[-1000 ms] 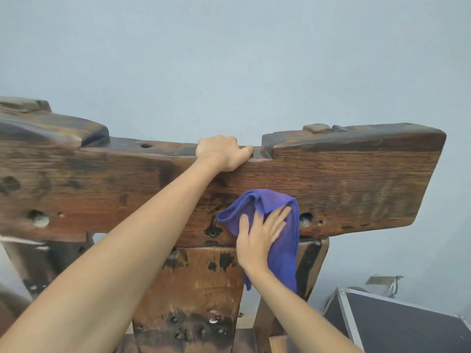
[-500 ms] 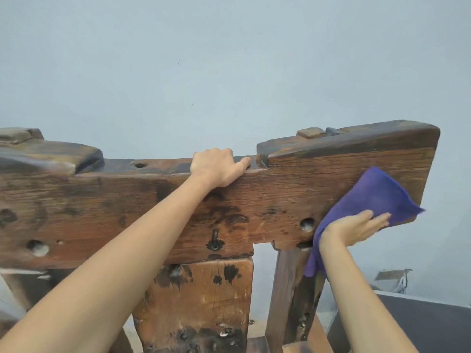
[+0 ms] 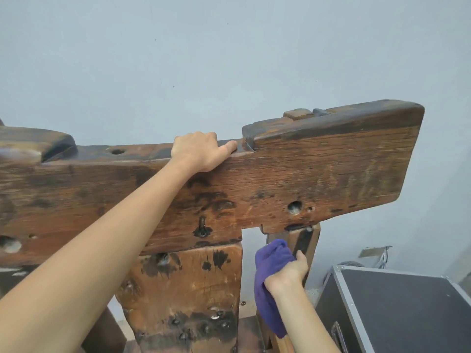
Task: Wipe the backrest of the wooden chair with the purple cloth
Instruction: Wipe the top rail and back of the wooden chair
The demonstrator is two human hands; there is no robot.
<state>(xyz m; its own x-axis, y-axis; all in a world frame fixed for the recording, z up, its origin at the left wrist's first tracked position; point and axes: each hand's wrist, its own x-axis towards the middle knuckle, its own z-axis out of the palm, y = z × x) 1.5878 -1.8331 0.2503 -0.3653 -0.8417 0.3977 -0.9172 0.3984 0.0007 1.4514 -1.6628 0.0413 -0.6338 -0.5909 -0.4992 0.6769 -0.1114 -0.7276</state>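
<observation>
Head view: the left hand (image 3: 201, 152) curls over the top edge of the wooden chair's backrest (image 3: 318, 174). At five o'clock, the right hand (image 3: 288, 275) grips the bunched purple cloth (image 3: 270, 284) round the backrest's upright post (image 3: 303, 242), seemingly pressing it there.

Storeroom (black flight case (image 3: 397, 309))

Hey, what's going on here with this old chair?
A person is wiping down a dark, weathered wooden chair. The left hand holds the top edge of the broad horizontal backrest plank, fingers curled over it. The right hand grips a bunched purple cloth around the narrow upright post under the plank's right end. A black metal-edged case sits to the right.
</observation>
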